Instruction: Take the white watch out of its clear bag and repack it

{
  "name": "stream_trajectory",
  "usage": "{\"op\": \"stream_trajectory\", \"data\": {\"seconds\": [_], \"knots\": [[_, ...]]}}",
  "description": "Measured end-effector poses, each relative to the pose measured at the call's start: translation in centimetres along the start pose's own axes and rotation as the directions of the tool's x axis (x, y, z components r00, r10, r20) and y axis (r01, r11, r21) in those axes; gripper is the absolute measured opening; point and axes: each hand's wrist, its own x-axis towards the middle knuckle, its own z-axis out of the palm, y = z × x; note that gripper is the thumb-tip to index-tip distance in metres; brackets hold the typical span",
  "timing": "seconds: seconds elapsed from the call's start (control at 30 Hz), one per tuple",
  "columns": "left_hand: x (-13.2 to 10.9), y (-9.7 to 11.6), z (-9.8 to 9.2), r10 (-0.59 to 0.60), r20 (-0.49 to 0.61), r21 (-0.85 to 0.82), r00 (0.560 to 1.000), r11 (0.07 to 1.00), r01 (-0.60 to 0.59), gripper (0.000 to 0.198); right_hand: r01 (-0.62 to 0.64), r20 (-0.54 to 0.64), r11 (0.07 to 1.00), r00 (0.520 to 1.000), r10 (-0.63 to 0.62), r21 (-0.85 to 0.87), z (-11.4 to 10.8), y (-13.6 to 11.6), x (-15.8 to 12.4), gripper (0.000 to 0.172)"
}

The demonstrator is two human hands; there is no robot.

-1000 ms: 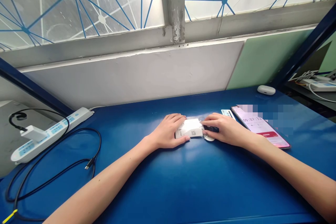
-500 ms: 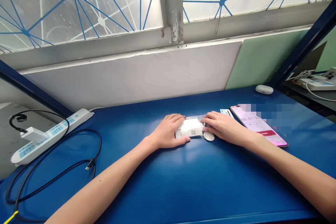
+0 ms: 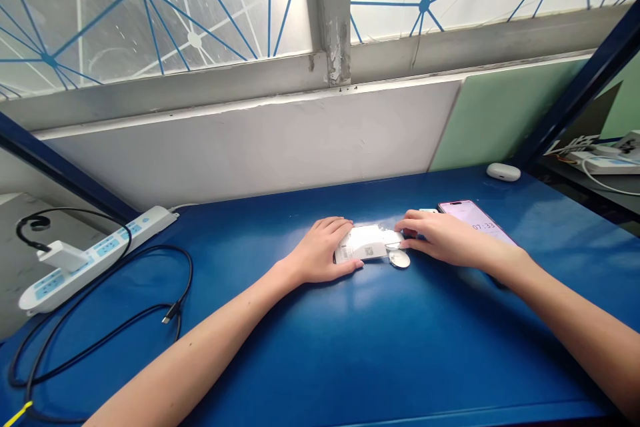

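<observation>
From my station I see the left hand (image 3: pixel 320 255) resting on the blue table (image 3: pixel 350 347). Its fingers are bent over the far edge of a small white packet (image 3: pixel 364 242) and the thumb is pressed along the near edge, so this hand is clamped on the left end of the packet. The part under the fingers is hidden. On the free part there is a small printed code, too small for me to read.

The right hand (image 3: pixel 445 238) meets the right end of the packet, with the fingers stretched and close together. At their tips there is something clear and shiny, but it is blurred. I cannot tell if the fingers pinch it or only lie on it. Just on the near side of these fingertips a small round silver disc (image 3: pixel 399 259) lies flat on the table, just beside the packet's corner. I cannot make out if the two touch.

Behind the right hand lies a phone (image 3: pixel 477 219) with its screen lit. Its near part is covered by the wrist, and only some digits show. A corner of a pale card (image 3: pixel 428 211) shows past the knuckles.

Farther behind, to the right of the right hand, sits a white oval case (image 3: pixel 503 171). Well apart to the left of the left hand is a white power strip (image 3: pixel 100 252) with a white charger (image 3: pixel 57 255) plugged in. A black cable (image 3: pixel 150 320) loops near it and is cut off at the lower left edge.
</observation>
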Motion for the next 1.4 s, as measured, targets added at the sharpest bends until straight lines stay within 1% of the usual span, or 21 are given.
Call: {"op": "stream_trajectory", "data": {"seconds": [0.1, 0.23, 0.33, 0.4, 0.5, 0.63, 0.8, 0.9, 1.03, 1.2, 1.3, 1.4], "knots": [[0.0, 0.0, 0.1, -0.003, 0.004, -0.001, 1.000, 1.000, 0.003, 0.067, -0.013, -0.019, 0.998, 1.000, 0.014, 0.055, 0.2, -0.1, 0.0, 0.030], [-0.1, -0.1, 0.1, -0.011, -0.002, -0.004, 1.000, 1.000, 0.011, 0.068, 0.017, -0.080, 0.990, 0.997, -0.006, 0.140, 1.2, -0.9, 0.2, 0.039], [-0.1, -0.1, 0.1, -0.012, -0.004, -0.008, 1.000, 1.000, 0.012, 0.068, 0.011, -0.087, 0.977, 0.996, 0.008, 0.214, 2.0, -1.4, 0.4, 0.041], [0.0, 0.0, 0.1, -0.012, 0.000, -0.006, 1.000, 1.000, 0.012, 0.067, -0.016, -0.077, 0.977, 0.997, 0.033, 0.215, 2.2, -1.6, 0.4, 0.043], [0.0, 0.1, -0.1, -0.012, 0.008, 0.003, 1.000, 1.000, 0.012, 0.066, -0.025, -0.042, 0.981, 0.999, 0.034, 0.192, 1.9, -1.7, 0.4, 0.043], [0.1, 0.1, 0.0, -0.011, 0.016, 0.004, 1.000, 1.000, 0.011, 0.064, -0.020, 0.020, 0.981, 1.000, 0.016, 0.194, 0.6, -1.4, 0.1, 0.043], [0.0, 0.0, 0.1, -0.015, 0.013, -0.007, 1.000, 1.000, 0.015, 0.065, -0.017, 0.065, 0.979, 0.998, 0.004, 0.202, -0.4, -0.7, -0.3, 0.032], [0.0, 0.1, 0.1, -0.015, 0.013, -0.009, 1.000, 1.000, 0.015, 0.065, 0.007, 0.018, 0.981, 1.000, -0.011, 0.192, 0.0, -0.7, -0.3, 0.031], [-0.1, 0.2, 0.1, -0.008, 0.003, -0.015, 1.000, 1.000, 0.008, 0.062, 0.055, -0.075, 0.986, 0.996, -0.044, 0.160, 1.5, -1.5, 0.1, 0.035], [-0.2, 0.2, 0.1, -0.033, 0.007, 0.018, 0.999, 0.999, 0.033, 0.060, 0.121, -0.187, 0.992, 0.976, -0.110, 0.048, 3.0, -2.9, 0.9, 0.028], [0.0, 0.3, 0.0, -0.053, -0.002, 0.020, 0.999, 0.998, 0.053, 0.058, 0.125, -0.205, 0.992, 0.971, -0.121, 0.006, 2.8, -2.9, 0.9, 0.027], [0.1, 0.4, 0.0, -0.062, 0.005, 0.016, 0.998, 0.998, 0.062, 0.052, 0.121, -0.201, 0.993, 0.973, -0.116, 0.010, 1.4, -1.9, 0.6, 0.026]]}}
